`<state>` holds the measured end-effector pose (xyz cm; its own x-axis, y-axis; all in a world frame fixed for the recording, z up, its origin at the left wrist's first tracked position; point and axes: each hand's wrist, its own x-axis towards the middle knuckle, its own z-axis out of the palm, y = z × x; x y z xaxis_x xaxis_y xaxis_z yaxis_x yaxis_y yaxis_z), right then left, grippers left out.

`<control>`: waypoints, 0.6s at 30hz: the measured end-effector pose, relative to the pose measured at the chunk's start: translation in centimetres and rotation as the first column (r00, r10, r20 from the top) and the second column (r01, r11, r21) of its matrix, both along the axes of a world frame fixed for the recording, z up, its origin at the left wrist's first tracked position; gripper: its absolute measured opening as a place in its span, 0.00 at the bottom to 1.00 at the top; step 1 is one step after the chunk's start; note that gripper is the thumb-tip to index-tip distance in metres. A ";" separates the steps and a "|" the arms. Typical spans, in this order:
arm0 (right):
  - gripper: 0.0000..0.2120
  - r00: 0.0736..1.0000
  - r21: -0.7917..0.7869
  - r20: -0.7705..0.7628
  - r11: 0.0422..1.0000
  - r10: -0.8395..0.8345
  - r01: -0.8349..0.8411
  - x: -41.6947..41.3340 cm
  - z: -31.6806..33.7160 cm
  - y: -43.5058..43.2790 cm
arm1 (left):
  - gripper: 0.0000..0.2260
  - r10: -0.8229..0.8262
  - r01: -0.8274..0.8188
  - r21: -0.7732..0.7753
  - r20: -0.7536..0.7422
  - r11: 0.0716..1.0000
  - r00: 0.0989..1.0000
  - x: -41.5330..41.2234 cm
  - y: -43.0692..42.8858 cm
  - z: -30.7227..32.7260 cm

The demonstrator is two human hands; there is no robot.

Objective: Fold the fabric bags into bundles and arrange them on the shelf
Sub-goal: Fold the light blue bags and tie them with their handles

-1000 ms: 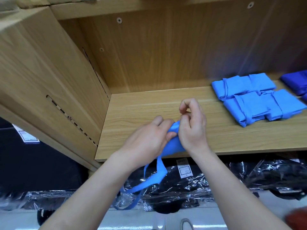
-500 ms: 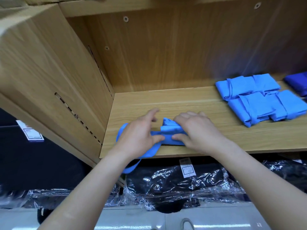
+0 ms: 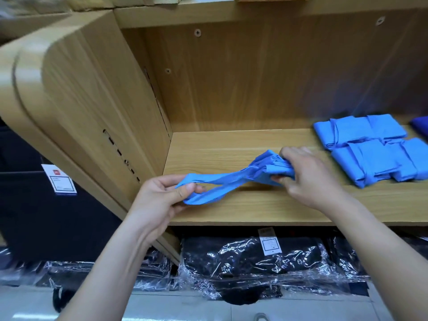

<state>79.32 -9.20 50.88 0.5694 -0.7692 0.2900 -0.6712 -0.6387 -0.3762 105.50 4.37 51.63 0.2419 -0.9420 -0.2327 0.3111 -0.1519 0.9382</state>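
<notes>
Far left: white tag (image 3: 61, 181) on a dark panel, then the unit's wooden side wall (image 3: 92, 100).

Left hand (image 3: 159, 200) is at the front left corner of the shelf (image 3: 231, 209). Its fingers (image 3: 187, 189) are curled round the looped end of the straps (image 3: 208, 184), thumb on top. The straps run rightward, drawn out straight, low over the board.

The bag (image 3: 275, 166) is light blue, bunched into a small folded wad over mid-shelf. I cannot tell whether it touches the board.

Right hand (image 3: 310, 174) grips the wad, with fingers (image 3: 291, 154) closed over its top and thumb underneath.

Right of that hand, folded light blue bundles (image 3: 375, 154) lie on the shelf in two rows, touching one another. Darker blue fabric (image 3: 420, 126) shows at the frame edge, partly cut off.

Below the shelf I note black goods in clear wrap (image 3: 250, 258).
</notes>
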 end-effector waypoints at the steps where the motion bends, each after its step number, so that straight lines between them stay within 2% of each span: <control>1: 0.18 1.000 0.029 0.015 1.000 -0.007 0.007 0.1 -0.3 0.0 | 0.24 -0.058 0.056 -0.069 -0.031 0.996 0.998 -0.2 0.1 0.2; 3: 0.19 0.998 0.081 0.054 0.997 -0.019 0.015 0.3 -0.8 0.0 | 0.23 -0.118 0.094 -0.160 -0.146 0.983 0.982 -0.7 0.0 0.4; 5: 0.21 0.996 0.118 0.083 0.993 -0.026 0.016 0.4 -0.9 0.0 | 0.22 -0.086 0.036 -0.173 -0.287 0.984 0.954 -0.9 -0.3 0.9; 7: 0.22 0.992 0.177 0.118 0.984 -0.036 0.015 0.3 -1.0 0.0 | 0.20 -0.032 -0.020 -0.188 -0.274 0.982 0.961 -0.5 -0.5 1.6; 8: 0.21 0.990 0.216 0.137 0.976 -0.043 0.013 0.2 -0.9 0.1 | 0.18 0.006 -0.042 -0.196 -0.180 0.980 0.984 -0.3 -0.5 2.1; 9: 0.20 0.988 0.253 0.151 0.968 -0.046 0.006 0.0 -0.9 0.2 | 0.15 0.060 -0.064 -0.196 -0.026 0.979 0.998 0.0 -0.4 2.4; 11: 0.18 0.987 0.294 0.158 0.955 -0.026 -0.022 -0.4 -0.6 0.6 | 0.12 0.164 -0.096 -0.210 0.336 0.973 0.928 0.2 -0.2 2.8; 13: 0.17 0.992 0.305 0.124 0.951 0.008 -0.045 -0.7 0.1 1.0 | 0.13 0.161 -0.057 -0.188 0.605 0.981 0.779 0.4 -0.2 2.8; 15: 0.19 0.997 0.318 0.066 0.947 0.036 -0.055 -0.8 1.1 1.3 | 0.12 0.060 -0.017 -0.062 0.800 0.998 0.597 0.6 -0.2 2.5; 16: 0.20 0.998 0.316 0.030 0.947 0.047 -0.054 -0.9 1.5 1.4 | 0.11 0.038 -0.027 -0.029 0.898 0.999 0.438 0.7 -0.1 2.6; 17: 0.20 0.998 0.302 -0.011 0.952 0.062 -0.056 -1.0 2.0 1.6 | 0.12 0.088 -0.022 -0.085 0.964 0.996 0.250 0.8 0.0 2.8; 18: 0.21 0.996 0.281 -0.051 0.958 0.077 -0.059 -0.9 2.3 1.8 | 0.13 0.199 0.040 -0.204 0.974 0.978 0.105 0.4 0.2 3.2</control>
